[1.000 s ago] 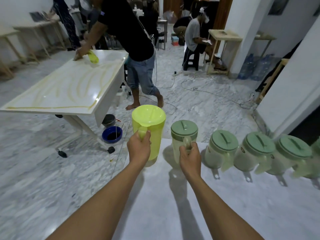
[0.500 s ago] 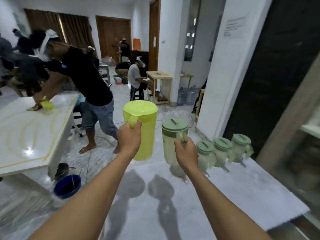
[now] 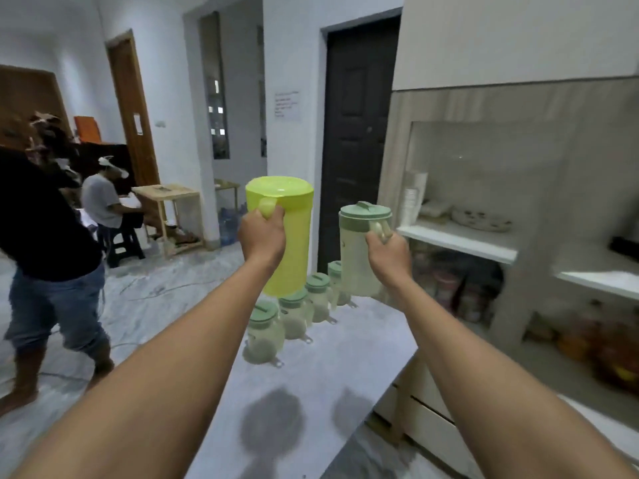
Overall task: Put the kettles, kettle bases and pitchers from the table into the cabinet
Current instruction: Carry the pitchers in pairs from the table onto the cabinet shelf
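Currently | left hand [image 3: 261, 233] is gripping yellow pitcher [image 3: 285, 233] by its handle, upright, above table [image 3: 345, 361] | right hand [image 3: 389, 252] is gripping green-lidded pitcher [image 3: 359, 250] likewise | cabinet shelf [image 3: 460, 238] is lying rightward, nearer right hand.

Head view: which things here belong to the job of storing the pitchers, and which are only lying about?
Belong to the job:
- tall yellow-green plastic pitcher, in left hand
- pale clear pitcher with green lid, in right hand
- four small green-lidded jugs on the table
- beige open cabinet

Lying about:
- wooden side table
- black stool
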